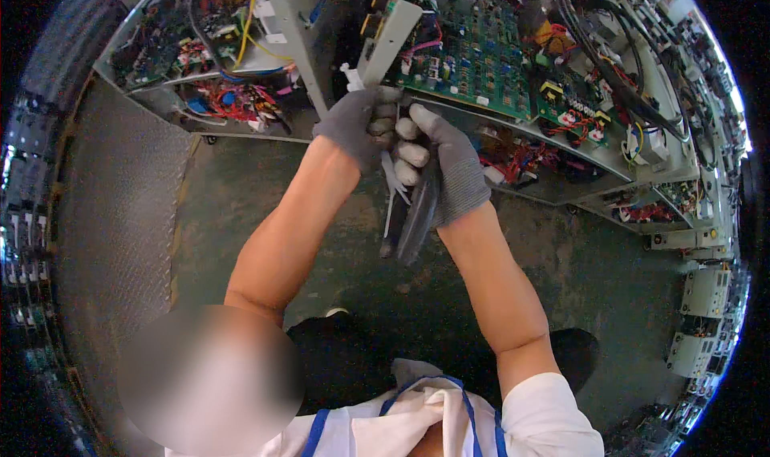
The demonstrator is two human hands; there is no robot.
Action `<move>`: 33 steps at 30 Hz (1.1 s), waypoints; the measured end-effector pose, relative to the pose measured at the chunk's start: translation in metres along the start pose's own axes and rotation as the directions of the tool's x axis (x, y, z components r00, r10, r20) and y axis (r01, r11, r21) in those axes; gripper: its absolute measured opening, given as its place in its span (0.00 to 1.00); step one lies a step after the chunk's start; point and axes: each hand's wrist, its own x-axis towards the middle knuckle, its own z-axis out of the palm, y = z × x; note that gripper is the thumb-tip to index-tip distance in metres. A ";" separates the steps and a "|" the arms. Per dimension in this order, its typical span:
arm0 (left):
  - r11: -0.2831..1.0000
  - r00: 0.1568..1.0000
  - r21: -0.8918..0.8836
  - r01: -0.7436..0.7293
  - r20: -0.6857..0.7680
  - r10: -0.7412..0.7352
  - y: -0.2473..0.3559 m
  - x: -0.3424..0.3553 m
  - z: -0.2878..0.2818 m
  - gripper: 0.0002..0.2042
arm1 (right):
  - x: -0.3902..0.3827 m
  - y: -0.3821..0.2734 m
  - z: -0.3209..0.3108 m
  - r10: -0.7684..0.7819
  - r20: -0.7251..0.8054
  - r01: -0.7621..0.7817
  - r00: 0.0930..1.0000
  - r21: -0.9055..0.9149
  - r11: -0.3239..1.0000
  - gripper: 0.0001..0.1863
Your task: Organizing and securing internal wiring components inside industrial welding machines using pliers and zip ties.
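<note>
Both my hands wear grey gloves with paler fingertips and meet at the front edge of an open electronics cabinet. My left hand point(361, 128) is closed beside the grey metal upright point(389, 44); its curled fingers hide what they grip. Fingers wrapped, my right hand point(441, 152) holds a pair of pliers with dark handles point(419, 220) pointing down toward me; the jaws are hidden. Pale thin strips point(393, 184), like cable ties, dangle between the hands. Just above my left hand, a small white plastic piece point(350, 77) sits against the upright.
A large green circuit board point(469, 56) lies behind my right hand, with red wire bundles point(521, 164) beneath. Thick black cables point(613, 76) loop at the right. Another open unit point(233, 64) with coloured wires stands left, by a textured metal plate point(128, 192) on the floor.
</note>
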 end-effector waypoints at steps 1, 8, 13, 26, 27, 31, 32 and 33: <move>0.998 0.998 0.027 0.062 0.030 -0.063 0.001 0.007 -0.005 0.05 | 0.001 0.000 -0.003 -0.002 0.024 0.001 1.000 0.026 1.000 0.06; 0.966 0.937 -0.111 0.233 0.293 -0.192 -0.004 -0.001 -0.016 0.04 | 0.001 0.008 -0.012 -0.099 0.004 0.098 0.995 0.119 0.988 0.09; 0.953 0.943 -0.195 0.230 0.286 -0.169 -0.018 0.003 -0.024 0.04 | -0.003 0.002 0.001 -0.027 0.012 0.027 1.000 0.066 0.997 0.09; 0.970 0.926 -0.064 0.235 0.317 -0.204 -0.011 0.007 -0.032 0.08 | -0.019 0.006 0.001 -0.240 -0.029 0.225 0.970 -0.246 0.943 0.07; 0.981 0.968 -0.012 0.192 0.168 -0.188 -0.015 0.003 -0.032 0.08 | -0.022 0.003 0.000 -0.397 -0.091 0.336 0.913 -0.383 0.861 0.07; 0.951 0.979 0.307 0.042 0.176 -0.101 -0.048 -0.028 -0.044 0.07 | -0.037 -0.022 -0.027 -0.571 -0.218 0.563 0.792 -0.102 0.820 0.07; 0.941 0.979 0.335 0.053 0.168 -0.115 -0.061 -0.033 -0.052 0.07 | -0.037 -0.025 -0.030 -0.584 -0.174 0.583 0.793 -0.063 0.810 0.07; 0.804 0.950 0.540 -0.248 0.297 0.094 -0.075 -0.041 -0.061 0.08 | -0.038 -0.025 -0.036 -0.599 -0.130 0.601 0.790 -0.024 0.799 0.07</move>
